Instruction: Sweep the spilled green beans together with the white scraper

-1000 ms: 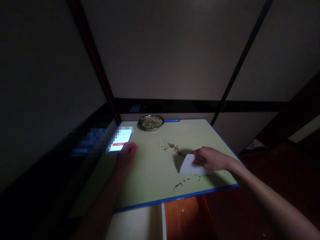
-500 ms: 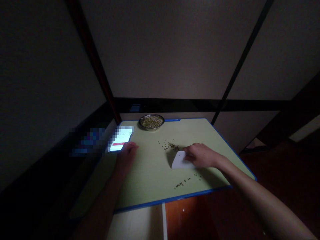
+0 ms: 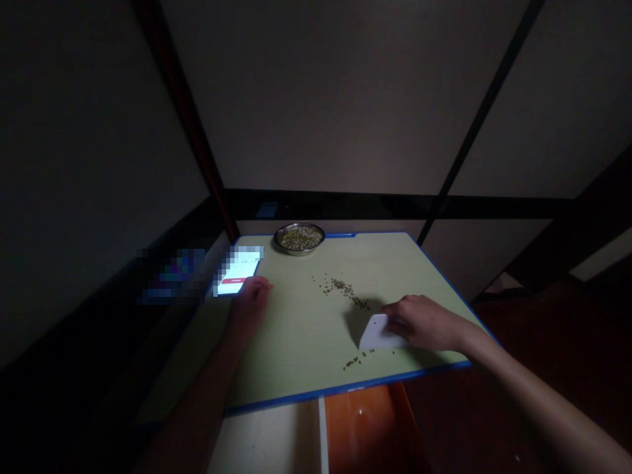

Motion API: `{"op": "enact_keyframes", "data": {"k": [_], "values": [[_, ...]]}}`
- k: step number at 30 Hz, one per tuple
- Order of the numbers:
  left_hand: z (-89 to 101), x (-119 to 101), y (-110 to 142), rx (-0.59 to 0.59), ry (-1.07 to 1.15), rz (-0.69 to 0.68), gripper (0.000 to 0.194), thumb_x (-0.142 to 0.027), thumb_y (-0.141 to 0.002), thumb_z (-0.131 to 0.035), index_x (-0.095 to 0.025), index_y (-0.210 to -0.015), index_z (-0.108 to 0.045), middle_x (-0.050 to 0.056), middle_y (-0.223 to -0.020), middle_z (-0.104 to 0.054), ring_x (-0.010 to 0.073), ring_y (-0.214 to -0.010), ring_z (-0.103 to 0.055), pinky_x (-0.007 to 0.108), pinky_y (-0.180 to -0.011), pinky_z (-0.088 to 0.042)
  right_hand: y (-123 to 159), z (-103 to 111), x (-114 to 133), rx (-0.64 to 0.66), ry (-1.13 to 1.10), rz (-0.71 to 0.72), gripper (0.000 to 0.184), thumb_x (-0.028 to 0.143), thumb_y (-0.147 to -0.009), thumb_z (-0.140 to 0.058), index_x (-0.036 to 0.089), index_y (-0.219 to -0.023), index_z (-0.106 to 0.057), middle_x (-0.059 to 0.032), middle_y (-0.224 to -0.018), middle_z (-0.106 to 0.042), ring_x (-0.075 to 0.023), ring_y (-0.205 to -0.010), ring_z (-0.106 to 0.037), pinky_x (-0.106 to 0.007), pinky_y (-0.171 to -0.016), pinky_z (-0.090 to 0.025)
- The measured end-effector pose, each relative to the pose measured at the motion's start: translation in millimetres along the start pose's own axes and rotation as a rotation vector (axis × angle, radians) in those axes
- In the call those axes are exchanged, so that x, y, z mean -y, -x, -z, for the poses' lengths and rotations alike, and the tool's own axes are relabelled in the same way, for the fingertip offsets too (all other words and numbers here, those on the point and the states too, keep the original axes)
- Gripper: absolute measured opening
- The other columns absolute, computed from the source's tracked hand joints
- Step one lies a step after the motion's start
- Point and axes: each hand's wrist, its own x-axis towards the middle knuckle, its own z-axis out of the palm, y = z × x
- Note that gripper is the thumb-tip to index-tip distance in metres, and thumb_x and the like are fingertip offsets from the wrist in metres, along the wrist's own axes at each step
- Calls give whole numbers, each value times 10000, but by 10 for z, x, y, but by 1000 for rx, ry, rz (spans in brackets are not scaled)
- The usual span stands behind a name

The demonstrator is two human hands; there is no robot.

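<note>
My right hand (image 3: 422, 321) grips a white plastic dough scraper (image 3: 379, 331), a flat plate with a small hole near its corner. The scraper stands on edge on the pale green tabletop (image 3: 291, 336). Beyond it lies a loose trail of small brown-green beans or seeds (image 3: 343, 288). A second, thinner line of seeds (image 3: 353, 361) is near the front edge, just left of and below the scraper. My left hand (image 3: 251, 301) rests at the table's left side with fingers loosely curled, by the lower edge of a lit phone (image 3: 237, 271). No object shows in it.
A shallow metal bowl (image 3: 299, 239) holding similar seeds stands at the table's back edge. Blue trim (image 3: 345, 388) borders the tabletop. Below the front edge is an orange surface (image 3: 365, 421) beside a pale panel (image 3: 271, 438). A dark-striped wall (image 3: 326, 118) rises behind.
My right hand has drawn the scraper toward me and to the right, from the seed pile to the near line. More of the pile's trail now shows. My left hand has stayed put.
</note>
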Motion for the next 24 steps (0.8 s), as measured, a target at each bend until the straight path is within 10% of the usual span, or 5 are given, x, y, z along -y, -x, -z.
{"op": "enact_keyframes", "data": {"k": [24], "values": [[15, -48, 20, 8, -25, 5, 214, -388, -778, -497, -217, -899, -545, 15, -830, -675, 174, -702, -590, 281, -622, -426, -381, -57, 272, -62, 41, 105, 147, 284, -800, -520, 200, -815, -639, -36, -692, -615, -139, -604, -482, -290, -558, -209]]}}
